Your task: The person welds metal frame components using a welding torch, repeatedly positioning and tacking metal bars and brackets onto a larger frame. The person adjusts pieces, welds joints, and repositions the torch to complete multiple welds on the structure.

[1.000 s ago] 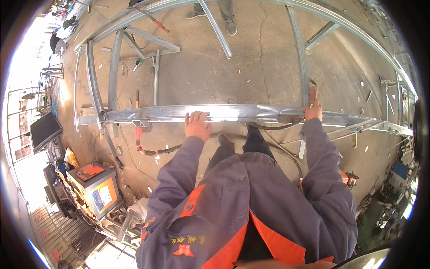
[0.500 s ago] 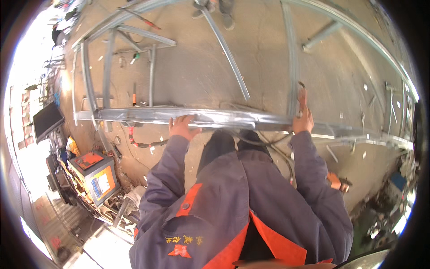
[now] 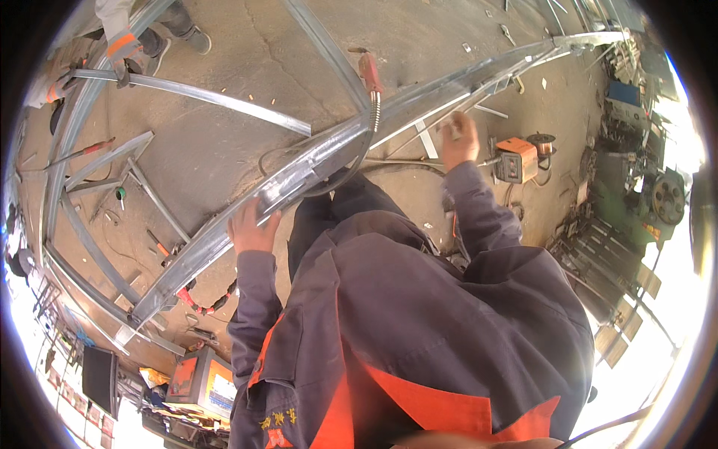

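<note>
My left hand lies on the near side of a long galvanised metal beam, its fingers over the edge and thumb apart. The beam, part of a large frame, runs slantwise from lower left to upper right. My right hand is off the beam on its near side, slightly blurred, with fingers loosely bent apart and nothing seen in them. A welding torch with a red handle hangs over the beam between my hands, its cable running down toward my legs.
At upper left, a co-worker's gloved hand holds a loose metal bar. An orange wire feeder with a wire spool stands right. A grey and orange machine and a monitor are lower left. Cables cross the floor near my legs.
My view has turned to the right, so the beam now slants. My right hand has come off the beam and torch; my left stays on the beam. The co-worker's hand on the bar has come into view.
</note>
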{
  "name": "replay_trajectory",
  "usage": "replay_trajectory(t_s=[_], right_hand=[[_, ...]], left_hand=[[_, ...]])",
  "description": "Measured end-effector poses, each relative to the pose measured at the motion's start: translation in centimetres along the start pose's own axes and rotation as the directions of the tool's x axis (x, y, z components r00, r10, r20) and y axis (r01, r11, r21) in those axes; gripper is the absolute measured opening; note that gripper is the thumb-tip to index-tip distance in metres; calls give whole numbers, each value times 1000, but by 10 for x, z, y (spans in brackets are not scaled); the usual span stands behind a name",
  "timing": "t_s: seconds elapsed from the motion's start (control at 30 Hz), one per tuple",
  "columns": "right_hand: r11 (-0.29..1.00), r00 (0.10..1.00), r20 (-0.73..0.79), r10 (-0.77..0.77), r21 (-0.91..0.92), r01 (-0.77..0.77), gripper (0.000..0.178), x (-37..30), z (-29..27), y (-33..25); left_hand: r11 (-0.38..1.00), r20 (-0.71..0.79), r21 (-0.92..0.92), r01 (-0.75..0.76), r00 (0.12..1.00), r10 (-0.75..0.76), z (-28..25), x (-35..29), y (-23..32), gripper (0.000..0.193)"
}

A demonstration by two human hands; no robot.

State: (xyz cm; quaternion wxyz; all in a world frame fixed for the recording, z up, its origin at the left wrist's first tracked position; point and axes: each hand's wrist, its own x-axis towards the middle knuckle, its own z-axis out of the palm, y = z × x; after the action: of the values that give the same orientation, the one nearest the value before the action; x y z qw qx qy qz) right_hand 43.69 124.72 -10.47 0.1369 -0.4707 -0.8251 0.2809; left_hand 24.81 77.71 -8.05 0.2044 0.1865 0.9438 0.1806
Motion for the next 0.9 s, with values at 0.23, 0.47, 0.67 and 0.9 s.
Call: replay_trajectory(t_s=[0.23,0.47,0.67,0.9], right_hand=[[978,875,-456,166,191,-86,88,102,-61,51],[993,964,-237,120,45,-112,54,199,-79,3],[991,985,-145,89,116,-73,53,175,-85,7],[949,1000,16,-13,314,7,54,125,-98,-5]], left_hand=[[990,9,-24,-142,990,142,13,9,20,63],[995,42,43,-86,996,84,17,-7,28,68],[992,-58,-64,-109,993,105,12,-14,86,62],[938,-40,-152,-311,950,308,29,1,206,56]])
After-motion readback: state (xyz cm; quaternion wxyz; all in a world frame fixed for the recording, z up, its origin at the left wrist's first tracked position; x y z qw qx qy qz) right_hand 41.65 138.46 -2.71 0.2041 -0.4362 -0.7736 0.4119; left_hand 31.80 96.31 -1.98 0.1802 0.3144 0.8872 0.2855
